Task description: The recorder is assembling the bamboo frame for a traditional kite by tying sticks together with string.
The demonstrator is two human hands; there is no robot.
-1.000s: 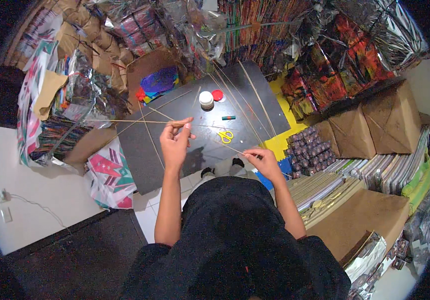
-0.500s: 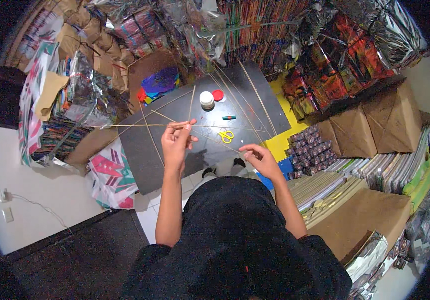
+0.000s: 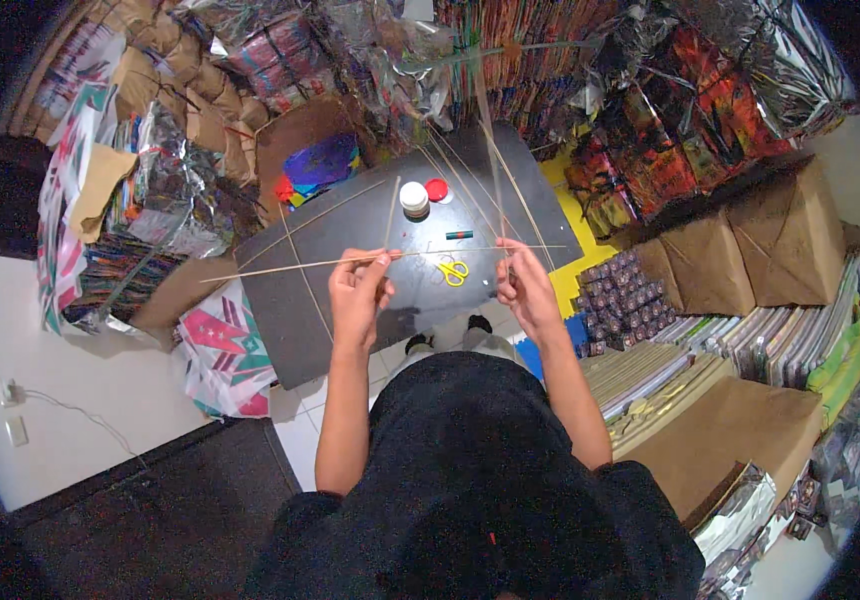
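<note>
My left hand pinches thin bamboo sticks over the dark table. One long stick runs sideways through its fingertips toward the right hand, and another stick rises from the same pinch, pointing away from me. My right hand has its thumb and fingers closed near the long stick's right part. From these fingers a motion-blurred stick stands up toward the far side. Yellow scissors lie just beyond and between my hands.
On the table are a white jar, a red lid, a small teal cylinder and several loose sticks. Colourful sheets sit beyond its far left edge. Wrapped bundles and brown packages crowd around.
My right hand has moved up and now grips a stick that swings upright. The left hand has shifted slightly right, and the long stick's left end has dipped toward me.
</note>
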